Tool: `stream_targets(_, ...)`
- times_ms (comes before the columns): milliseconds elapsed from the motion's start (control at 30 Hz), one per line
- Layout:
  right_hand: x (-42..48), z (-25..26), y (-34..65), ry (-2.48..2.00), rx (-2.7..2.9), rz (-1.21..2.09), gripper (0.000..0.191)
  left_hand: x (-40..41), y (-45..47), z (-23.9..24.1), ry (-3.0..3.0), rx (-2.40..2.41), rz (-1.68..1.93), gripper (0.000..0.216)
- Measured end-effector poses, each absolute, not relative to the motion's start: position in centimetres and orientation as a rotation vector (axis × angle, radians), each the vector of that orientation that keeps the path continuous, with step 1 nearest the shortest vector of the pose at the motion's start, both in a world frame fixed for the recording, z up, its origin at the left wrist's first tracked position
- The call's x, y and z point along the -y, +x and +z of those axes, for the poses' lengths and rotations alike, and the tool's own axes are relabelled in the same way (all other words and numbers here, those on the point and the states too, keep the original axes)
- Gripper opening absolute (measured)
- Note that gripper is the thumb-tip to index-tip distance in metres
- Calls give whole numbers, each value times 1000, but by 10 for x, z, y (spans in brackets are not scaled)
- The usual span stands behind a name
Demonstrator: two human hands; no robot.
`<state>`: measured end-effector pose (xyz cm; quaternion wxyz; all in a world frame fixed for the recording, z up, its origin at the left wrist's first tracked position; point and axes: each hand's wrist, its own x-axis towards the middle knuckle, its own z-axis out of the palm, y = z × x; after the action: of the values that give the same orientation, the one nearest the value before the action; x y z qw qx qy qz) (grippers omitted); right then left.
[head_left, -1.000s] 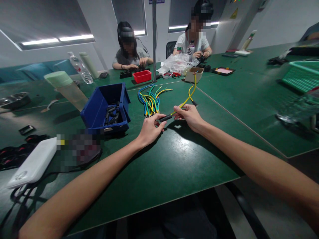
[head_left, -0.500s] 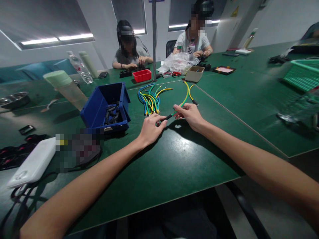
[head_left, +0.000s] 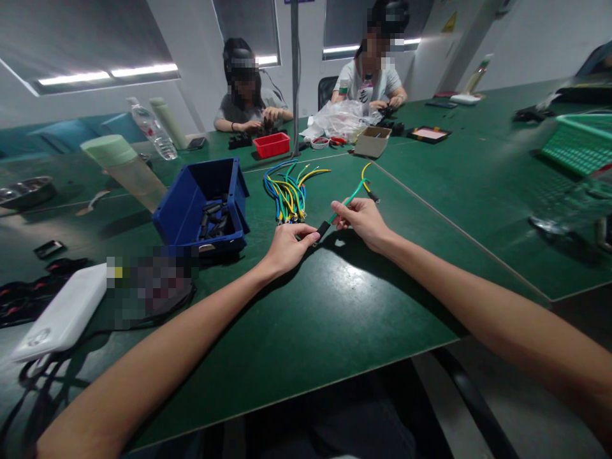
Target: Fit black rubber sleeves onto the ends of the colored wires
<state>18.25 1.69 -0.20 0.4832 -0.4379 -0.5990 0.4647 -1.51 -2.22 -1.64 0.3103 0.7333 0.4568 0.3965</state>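
My right hand [head_left: 362, 220] pinches a yellow-green wire [head_left: 352, 190] that curves away over the green table [head_left: 335, 306]. A short black sleeve [head_left: 323, 228] sits on the wire's near end, just left of my right fingers. My left hand [head_left: 287, 247] is closed, its fingertips meeting that black sleeve. Just beyond my hands lies a bundle of blue, yellow and green wires [head_left: 287, 191]. To the left stands a blue bin [head_left: 201, 207] holding several black sleeves.
A white device [head_left: 62, 315] and black cables lie at the near left. Bottles and a pale green cup [head_left: 122, 167] stand behind the bin. Two other people work at the far side near a red tray [head_left: 271, 145], a cardboard box [head_left: 372, 141] and a plastic bag. A green basket [head_left: 581, 143] sits right.
The wire has dropped from a high arc to lie lower over the table. The black sleeve has slid further along the wire toward my right fingers; both hands stay nearly in place.
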Motion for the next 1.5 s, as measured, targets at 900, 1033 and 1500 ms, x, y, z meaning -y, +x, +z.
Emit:
stream_targets(900, -11, 6, 179, -1061, 1376, 1180, 46, 22, -14, -17, 1881, -1176, 1084, 19)
stream_targets(1033, -11, 5, 179, -1064, 1372, 1182, 47, 22, -14, -16, 1884, -1175, 1081, 19)
stream_targets(1500, -13, 4, 180, -1066, 1364, 1180, 48, 22, -14, -17, 1862, -1176, 1074, 20)
